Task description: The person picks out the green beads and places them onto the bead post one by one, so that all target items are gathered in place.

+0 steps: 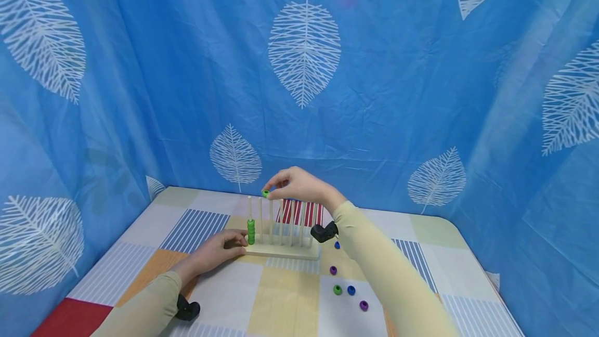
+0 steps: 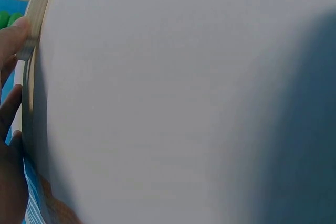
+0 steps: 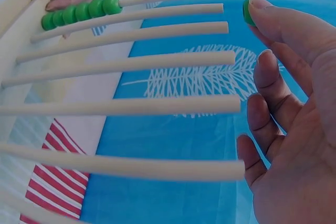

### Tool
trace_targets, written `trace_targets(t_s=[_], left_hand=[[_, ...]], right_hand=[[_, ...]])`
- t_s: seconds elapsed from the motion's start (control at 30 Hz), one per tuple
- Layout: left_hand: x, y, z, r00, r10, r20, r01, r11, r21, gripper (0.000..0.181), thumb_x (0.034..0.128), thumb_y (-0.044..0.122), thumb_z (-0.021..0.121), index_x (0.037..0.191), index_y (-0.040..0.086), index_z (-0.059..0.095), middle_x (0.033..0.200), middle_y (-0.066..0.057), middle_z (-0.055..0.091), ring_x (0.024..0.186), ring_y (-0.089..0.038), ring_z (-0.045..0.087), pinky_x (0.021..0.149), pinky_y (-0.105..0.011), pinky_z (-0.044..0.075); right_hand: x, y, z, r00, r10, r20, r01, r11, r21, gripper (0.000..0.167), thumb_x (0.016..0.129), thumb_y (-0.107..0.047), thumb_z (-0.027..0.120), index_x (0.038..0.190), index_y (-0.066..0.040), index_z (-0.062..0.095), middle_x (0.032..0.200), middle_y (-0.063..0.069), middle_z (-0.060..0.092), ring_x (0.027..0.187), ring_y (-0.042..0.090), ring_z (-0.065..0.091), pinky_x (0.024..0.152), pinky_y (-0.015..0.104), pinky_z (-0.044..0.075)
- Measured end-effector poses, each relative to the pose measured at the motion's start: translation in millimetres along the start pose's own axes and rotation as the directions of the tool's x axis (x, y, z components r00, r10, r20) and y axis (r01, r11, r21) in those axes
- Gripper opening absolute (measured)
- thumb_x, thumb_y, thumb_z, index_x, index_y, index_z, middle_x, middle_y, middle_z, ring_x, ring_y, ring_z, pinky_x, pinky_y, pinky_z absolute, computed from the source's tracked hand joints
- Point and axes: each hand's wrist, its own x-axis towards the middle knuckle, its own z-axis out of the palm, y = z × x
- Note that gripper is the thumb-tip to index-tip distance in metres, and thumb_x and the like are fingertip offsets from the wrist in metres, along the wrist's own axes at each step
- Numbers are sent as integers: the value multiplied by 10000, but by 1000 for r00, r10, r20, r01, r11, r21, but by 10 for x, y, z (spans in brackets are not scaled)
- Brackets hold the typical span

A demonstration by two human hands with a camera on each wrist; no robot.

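Note:
A wooden peg rack (image 1: 283,251) stands upright on the table, with a row of upright pegs. Several green beads (image 1: 251,232) are stacked on its leftmost peg; the other pegs in sight are bare. My left hand (image 1: 220,250) holds the left end of the rack's base, thumb and fingers bent about the edge. Above the pegs, my right hand (image 1: 301,187) pinches one green bead (image 3: 247,13) between thumb and index finger. That bead is apart from the peg tips, near the left side. In the right wrist view the other right fingers are loosely bent.
Right of the rack, loose beads lie on the patchwork tablecloth (image 1: 292,300): a green bead (image 1: 337,289), two blue beads (image 1: 351,290) and two purple beads (image 1: 363,306). A blue leaf-print curtain (image 1: 374,92) hangs behind the table and at both sides.

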Motion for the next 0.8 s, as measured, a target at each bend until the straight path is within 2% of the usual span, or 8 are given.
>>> trace_targets(t_s=[0.17, 0.33, 0.53, 0.8], left_hand=[[2, 7, -6, 1000, 13, 6, -13, 1000, 7, 59, 966, 298, 734, 988, 245, 719, 1447, -80, 583, 1403, -400, 440, 1145, -645, 308], [1, 8, -9, 1000, 27, 12, -27, 1000, 9, 45, 971, 289, 729, 991, 249, 721, 1451, -84, 580, 1404, -399, 439, 1146, -637, 312], [0, 5, -11, 1000, 20, 12, -20, 1000, 1, 39, 970, 285, 731, 993, 255, 721, 1461, -84, 572, 1413, -401, 428, 1149, -641, 305], [-11, 1, -4, 1000, 13, 11, -13, 1000, -1, 37, 969, 287, 732, 995, 264, 720, 1466, -82, 568, 1415, -399, 425, 1148, -643, 307]], right_hand=[[59, -11, 50, 1000, -3, 1, 3, 1000, 18, 203, 965, -309, 734, 1155, -245, 768, 1027, -13, 687, 761, 166, 518, 640, 301, 441], [113, -14, 99, 1000, 0, -4, 0, 1000, 22, 198, 966, -311, 735, 1153, -257, 767, 1070, -45, 692, 784, 155, 527, 637, 295, 439], [166, -31, 134, 1000, -2, -8, 2, 1000, 13, 198, 974, -325, 724, 1162, -274, 761, 1040, -39, 695, 786, 177, 537, 629, 308, 439], [221, -64, 143, 1000, 13, 1, -13, 999, 35, 198, 981, -316, 716, 1169, -274, 761, 1083, -56, 697, 794, 203, 548, 634, 317, 448]])
